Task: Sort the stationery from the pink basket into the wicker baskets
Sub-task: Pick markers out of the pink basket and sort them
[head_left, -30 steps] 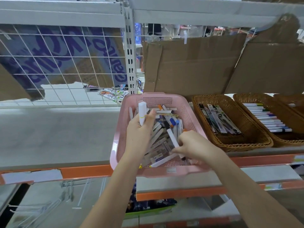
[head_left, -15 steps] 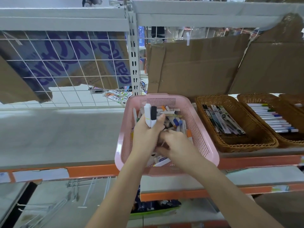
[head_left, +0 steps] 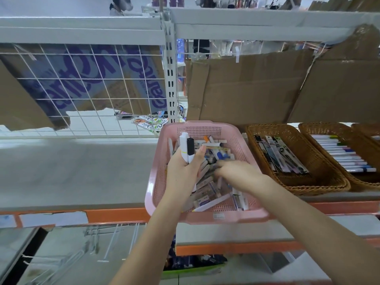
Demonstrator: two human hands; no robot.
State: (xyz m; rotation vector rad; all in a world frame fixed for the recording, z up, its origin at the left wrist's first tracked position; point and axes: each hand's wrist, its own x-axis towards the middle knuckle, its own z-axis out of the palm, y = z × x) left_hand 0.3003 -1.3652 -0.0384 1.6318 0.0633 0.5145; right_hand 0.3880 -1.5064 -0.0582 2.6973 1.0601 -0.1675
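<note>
Packets lying behind the wire grid, just left of the pink basket's far corner, read "Dove". Large purple script runs across the cardboard behind the grid at far left, but I cannot make it out.

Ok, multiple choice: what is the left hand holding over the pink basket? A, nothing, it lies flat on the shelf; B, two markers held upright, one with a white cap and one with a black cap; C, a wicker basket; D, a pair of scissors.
B: the left hand grips two markers upright over the pink basket, one white-capped and one black-capped, while the right hand reaches into the pile of stationery.
</note>
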